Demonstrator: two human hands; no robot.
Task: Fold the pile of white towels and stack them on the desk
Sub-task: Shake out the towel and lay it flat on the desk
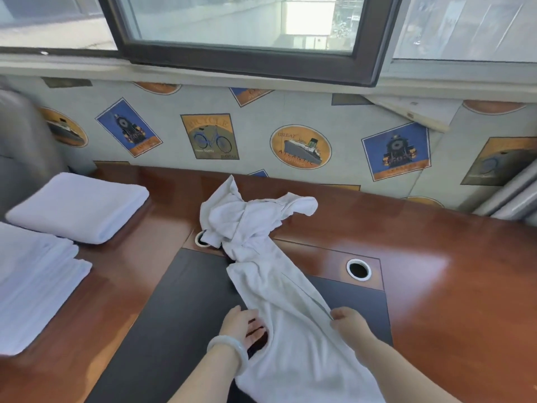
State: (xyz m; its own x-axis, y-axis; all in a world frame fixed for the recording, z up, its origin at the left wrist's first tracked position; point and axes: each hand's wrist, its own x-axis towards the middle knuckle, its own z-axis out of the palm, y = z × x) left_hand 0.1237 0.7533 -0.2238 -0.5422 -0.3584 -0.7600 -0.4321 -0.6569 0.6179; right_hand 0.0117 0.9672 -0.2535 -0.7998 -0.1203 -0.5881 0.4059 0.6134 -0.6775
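Towels lie in three places on the reddish-brown tabletop point(450, 286) in your head view. The loose towel point(276, 274) runs in a long, rumpled band down the middle. Its bunched, twisted end sits toward the far edge, and its flatter end comes across the dark panel point(162, 315) to the near edge, where it runs off the bottom of the view.

Your left hand point(242, 324) is at the towel's left border, close to the near edge. Its fingers point(250, 318) are fairly straight and relaxed, reaching in against the cloth and gripping nothing that you can see. A pale bracelet point(229, 349) circles that wrist. Your right hand point(348, 321) is at the opposite border, its fingers point(338, 315) curled and pinching the hem, which rises in a small ridge at the pinch.

A folded towel point(78, 207) rests toward the far left corner. A stack of folded towels point(35, 283) lies just nearer along the left edge, its near part blurred. The two are close, but you cannot tell whether they touch.

One round cable hole point(359, 269) shows just right of the loose towel, and a second cable hole point(200, 238) is half covered by the bunched end. Behind the far edge stands a wall point(290, 112) papered with travel posters, with a window point(241, 30) above.
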